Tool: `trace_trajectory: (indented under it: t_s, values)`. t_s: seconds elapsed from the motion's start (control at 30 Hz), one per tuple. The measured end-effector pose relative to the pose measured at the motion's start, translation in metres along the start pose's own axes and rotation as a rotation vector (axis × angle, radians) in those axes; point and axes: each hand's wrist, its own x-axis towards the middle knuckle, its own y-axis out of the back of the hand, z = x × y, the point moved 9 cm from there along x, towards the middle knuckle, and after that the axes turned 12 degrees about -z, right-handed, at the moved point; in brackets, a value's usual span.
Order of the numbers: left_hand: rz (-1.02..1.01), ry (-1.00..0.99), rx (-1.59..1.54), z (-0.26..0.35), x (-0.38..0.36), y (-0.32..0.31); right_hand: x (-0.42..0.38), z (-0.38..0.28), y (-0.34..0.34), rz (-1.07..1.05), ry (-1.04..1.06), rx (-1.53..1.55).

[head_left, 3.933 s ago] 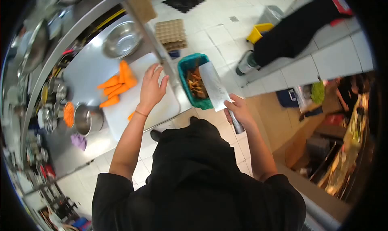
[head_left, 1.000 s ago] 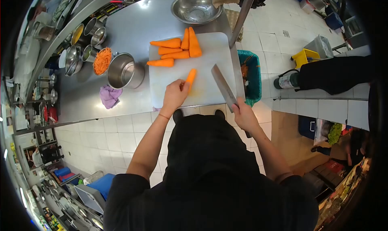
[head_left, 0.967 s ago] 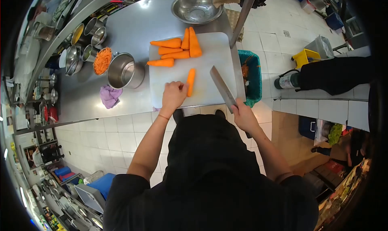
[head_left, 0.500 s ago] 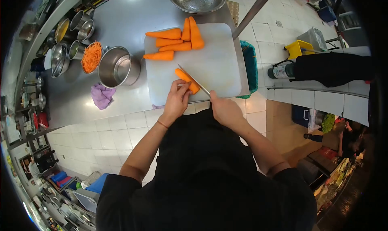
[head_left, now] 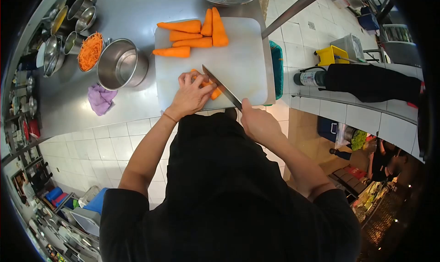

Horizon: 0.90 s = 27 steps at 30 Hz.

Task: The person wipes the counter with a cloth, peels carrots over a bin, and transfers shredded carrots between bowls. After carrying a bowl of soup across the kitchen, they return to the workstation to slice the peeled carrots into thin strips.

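Orange carrot (head_left: 216, 94) lies under left hand (head_left: 190, 95), cylinder label (head_left: 308, 78) unreadably small.

Plenty of space on the right half of the white rectangular cutting board (head_left: 243, 56). Near middle's jammed though: left hand (head_left: 190, 95), right hand (head_left: 259, 123), long steel knife (head_left: 223, 87). Six orange carrots (head_left: 189, 35) block the far left, and a deep round steel pot (head_left: 122, 65) leaves a skinny gap beside the board. Slanted grey metal post (head_left: 298, 10) crowds the far right corner.

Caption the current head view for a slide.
Left hand holds a carrot against a white cutting board while the right hand grips a knife alongside it.
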Motion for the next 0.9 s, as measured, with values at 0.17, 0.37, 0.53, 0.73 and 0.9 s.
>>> trace_trajectory:
  t_s: [0.17,0.37,0.53,0.73,0.9]
  values:
    - [0.015,0.013,0.011,0.002,-0.002,-0.002,-0.018,0.008,0.005,-0.150,-0.061,0.001]
    - [0.014,0.034,0.005,0.003,-0.003,-0.003,0.049,0.008,-0.022,0.075,0.071,0.069]
    - [0.051,0.080,0.004,-0.002,-0.006,-0.007,0.027,-0.001,0.002,-0.037,0.007,0.035]
    - [0.070,0.081,0.020,-0.001,-0.006,-0.006,0.031,0.005,-0.014,0.022,0.023,0.042]
    - [0.056,0.081,0.013,-0.003,-0.010,-0.009,0.027,-0.008,0.006,-0.006,0.015,0.062]
